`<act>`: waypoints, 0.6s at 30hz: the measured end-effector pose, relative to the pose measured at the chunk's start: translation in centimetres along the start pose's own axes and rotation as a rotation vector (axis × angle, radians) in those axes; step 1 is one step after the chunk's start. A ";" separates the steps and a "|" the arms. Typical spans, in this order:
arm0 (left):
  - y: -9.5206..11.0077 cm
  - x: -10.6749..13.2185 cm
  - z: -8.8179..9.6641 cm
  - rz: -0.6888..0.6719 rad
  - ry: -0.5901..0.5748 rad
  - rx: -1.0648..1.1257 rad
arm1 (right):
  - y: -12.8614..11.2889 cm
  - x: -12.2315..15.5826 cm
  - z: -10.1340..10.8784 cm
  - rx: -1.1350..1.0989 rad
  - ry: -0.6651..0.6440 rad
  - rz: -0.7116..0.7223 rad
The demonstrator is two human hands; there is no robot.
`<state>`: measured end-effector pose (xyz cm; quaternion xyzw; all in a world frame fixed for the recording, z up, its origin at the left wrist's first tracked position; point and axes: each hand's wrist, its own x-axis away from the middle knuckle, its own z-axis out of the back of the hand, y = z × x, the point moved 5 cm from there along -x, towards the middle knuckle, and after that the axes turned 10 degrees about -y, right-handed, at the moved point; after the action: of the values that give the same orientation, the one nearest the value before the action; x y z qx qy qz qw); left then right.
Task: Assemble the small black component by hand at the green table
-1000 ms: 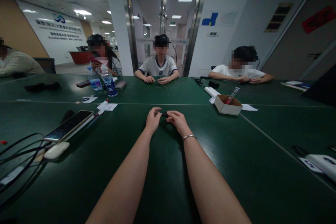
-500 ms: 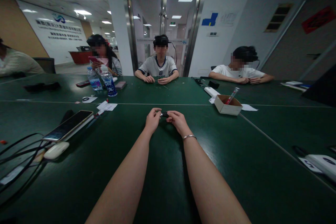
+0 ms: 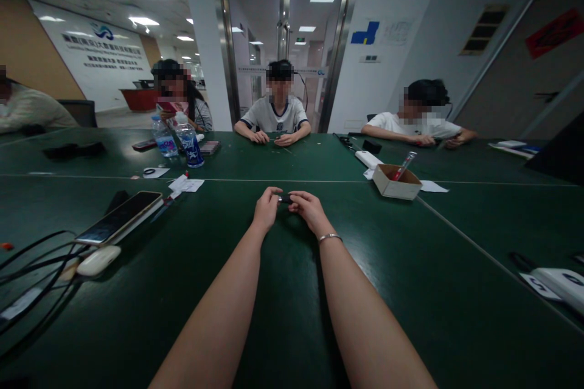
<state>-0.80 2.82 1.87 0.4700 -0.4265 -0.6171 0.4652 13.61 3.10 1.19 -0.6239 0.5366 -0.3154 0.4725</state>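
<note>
Between my two hands, just above the green table (image 3: 292, 292), is a small black object with a silvery end (image 3: 285, 199). It lies sideways and looks like a USB stick, though it is too small to be sure. My left hand (image 3: 266, 208) pinches its silvery left end between thumb and fingers. The black right end sits in the closed fingertips of my right hand (image 3: 310, 209), which has a silver bracelet (image 3: 329, 237) at the wrist. Fingers partly cover both ends.
On the left are a phone (image 3: 119, 217), a white power bank (image 3: 98, 260) and black cables. Two bottles (image 3: 188, 143) stand farther back. A small box (image 3: 396, 185) holding a pen-like tool is at right. Several people sit around the table; one (image 3: 279, 110) faces me.
My hands stay almost still around the small black object, with its silvery end showing slightly more. The person at right has moved their hands a little apart.
</note>
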 end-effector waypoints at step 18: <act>0.2 0.0 -0.2 -0.027 -0.002 -0.020 | 0.0 -0.1 0.0 -0.004 0.009 0.003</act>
<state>-0.62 2.74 2.03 0.4705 -0.4142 -0.6281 0.4610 13.59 3.16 1.17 -0.6228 0.5402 -0.3164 0.4692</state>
